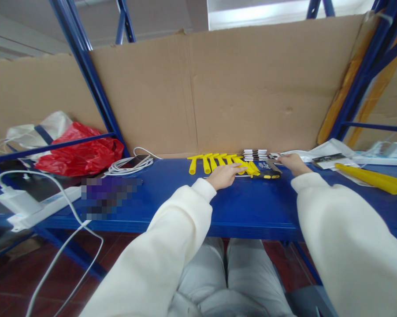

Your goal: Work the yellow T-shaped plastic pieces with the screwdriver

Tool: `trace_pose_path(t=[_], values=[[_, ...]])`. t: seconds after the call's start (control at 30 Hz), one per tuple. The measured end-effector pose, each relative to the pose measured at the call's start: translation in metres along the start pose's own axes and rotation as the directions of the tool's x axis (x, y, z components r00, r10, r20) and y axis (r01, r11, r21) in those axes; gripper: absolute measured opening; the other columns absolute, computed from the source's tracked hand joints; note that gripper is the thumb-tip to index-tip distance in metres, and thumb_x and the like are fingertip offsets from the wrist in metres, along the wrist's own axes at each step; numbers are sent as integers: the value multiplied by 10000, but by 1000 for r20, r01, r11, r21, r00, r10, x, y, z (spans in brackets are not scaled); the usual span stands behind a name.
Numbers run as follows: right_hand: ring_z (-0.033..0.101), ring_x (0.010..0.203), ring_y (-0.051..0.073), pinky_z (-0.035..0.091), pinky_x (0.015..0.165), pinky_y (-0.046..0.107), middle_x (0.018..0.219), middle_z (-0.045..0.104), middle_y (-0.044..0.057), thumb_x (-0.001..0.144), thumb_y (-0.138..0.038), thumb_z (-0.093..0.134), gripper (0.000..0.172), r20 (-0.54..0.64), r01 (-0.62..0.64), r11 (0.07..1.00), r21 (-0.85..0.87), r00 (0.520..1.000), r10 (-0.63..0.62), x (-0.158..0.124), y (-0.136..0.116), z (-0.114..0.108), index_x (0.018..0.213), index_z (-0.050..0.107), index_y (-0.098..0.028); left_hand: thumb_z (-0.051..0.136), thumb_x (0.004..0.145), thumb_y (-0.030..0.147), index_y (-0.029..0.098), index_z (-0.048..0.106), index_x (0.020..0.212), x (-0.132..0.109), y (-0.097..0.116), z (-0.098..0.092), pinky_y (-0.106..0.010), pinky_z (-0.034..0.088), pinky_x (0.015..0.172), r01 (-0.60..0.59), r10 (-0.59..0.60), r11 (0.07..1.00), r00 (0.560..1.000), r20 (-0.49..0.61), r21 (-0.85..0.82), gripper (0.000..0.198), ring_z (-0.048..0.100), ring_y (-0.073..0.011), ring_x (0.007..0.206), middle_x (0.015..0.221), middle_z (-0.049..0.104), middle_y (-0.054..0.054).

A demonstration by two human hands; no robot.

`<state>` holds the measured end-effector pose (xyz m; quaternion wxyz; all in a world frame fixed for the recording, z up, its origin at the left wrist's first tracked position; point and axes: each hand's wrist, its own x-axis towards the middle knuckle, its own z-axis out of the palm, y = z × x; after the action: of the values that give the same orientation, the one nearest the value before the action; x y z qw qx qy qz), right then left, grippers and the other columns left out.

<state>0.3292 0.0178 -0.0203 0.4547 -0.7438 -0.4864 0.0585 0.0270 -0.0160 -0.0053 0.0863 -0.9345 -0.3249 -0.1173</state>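
Note:
On the blue shelf (251, 207) lies a row of several yellow T-shaped plastic pieces (206, 164). My left hand (225, 176) reaches over the right part of this row, palm down with its fingers stretched out. A black and yellow tool (267, 171) lies just right of its fingertips, with a thin metal shaft pointing left. My right hand (294, 164) is beyond the tool's right end, its fingers pinched together at a small metallic or pale item that I cannot make out. Behind the tool, small white bundles with dark bands (255, 155) are stacked against the cardboard.
A cardboard sheet (251, 88) stands along the back. At right are a long yellow plastic piece (373, 178) and clear packets (332, 152). To the left lie a coiled white cable (128, 166), a red bag (81, 149) and a power strip (49, 209) with a charger.

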Motion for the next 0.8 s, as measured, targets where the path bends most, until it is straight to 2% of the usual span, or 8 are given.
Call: trace_pose_path(t=[0.07, 0.1, 0.33, 0.47, 0.57, 0.67, 0.73, 0.8], values=[[715, 896, 286, 528, 702, 326, 811, 732, 138, 743, -147, 680, 37, -10, -116, 991, -66, 993, 116, 4, 7, -1, 746, 716, -139, 433, 960, 60, 265, 563, 1521, 0, 0, 0, -376, 480, 1160, 3, -3, 1000, 1000, -1, 2, 611, 585, -218, 1404, 1620, 502, -64], [717, 927, 302, 535, 715, 339, 840, 742, 149, 734, -140, 683, 70, -11, -148, 985, -83, 989, 148, 6, 9, -1, 786, 730, -135, 436, 958, 59, 270, 564, 1519, 0, 0, 0, -374, 483, 1158, 5, -5, 1000, 1000, -3, 3, 613, 589, -215, 1401, 1617, 507, -63], [715, 943, 383, 562, 719, 419, 807, 736, 185, 683, -202, 764, 217, 13, -156, 986, -64, 988, 157, 14, 22, 4, 884, 775, -121, 448, 953, 55, 284, 573, 1514, 0, -1, 2, -395, 498, 1145, -9, 9, 1000, 1000, -27, -1, 619, 599, -230, 1391, 1602, 523, -73], [706, 989, 411, 566, 801, 486, 847, 739, 201, 650, -325, 826, 340, -34, -125, 977, -174, 992, 121, 13, 26, 3, 922, 785, -125, 459, 950, 52, 292, 576, 1511, 1, -2, 3, -389, 505, 1137, -8, 8, 1000, 999, -35, 7, 621, 611, -228, 1377, 1592, 536, -72], [678, 1092, 429, 541, 905, 534, 958, 753, 221, 663, -357, 818, 305, -66, -53, 955, -291, 997, 35, 7, 20, -1, 891, 788, -155, 454, 957, 58, 282, 579, 1507, 1, -2, 3, -374, 491, 1148, -9, 9, 1000, 1000, -27, 0, 607, 596, -217, 1393, 1598, 531, -65], [682, 1109, 383, 532, 948, 491, 1003, 770, 181, 718, -268, 727, 187, 40, 108, 951, -291, 994, -101, -1, 6, -1, 869, 791, -177, 443, 966, 66, 277, 584, 1501, 1, -2, 2, -368, 481, 1156, -5, 5, 1000, 1000, -18, -8, 592, 579, -209, 1411, 1607, 521, -56], [701, 1062, 314, 535, 967, 424, 981, 783, 117, 725, -218, 680, 189, 158, 281, 940, -196, 955, -252, -6, -7, 2, 875, 794, -198, 435, 969, 66, 274, 580, 1504, 0, -2, 1, -375, 475, 1162, 7, -7, 1000, 1000, -15, -10, 592, 574, -210, 1415, 1610, 518, -54], [711, 1020, 261, 534, 992, 376, 966, 792, 62, 708, -178, 658, 218, 277, 428, 901, -75, 877, -393, -12, -17, 7, 868, 800, -219, 426, 973, 66, 275, 568, 1514, 0, -2, 1, -394, 475, 1162, 25, -25, 1000, 999, -25, -10, 598, 579, -219, 1411, 1611, 516, -58]])
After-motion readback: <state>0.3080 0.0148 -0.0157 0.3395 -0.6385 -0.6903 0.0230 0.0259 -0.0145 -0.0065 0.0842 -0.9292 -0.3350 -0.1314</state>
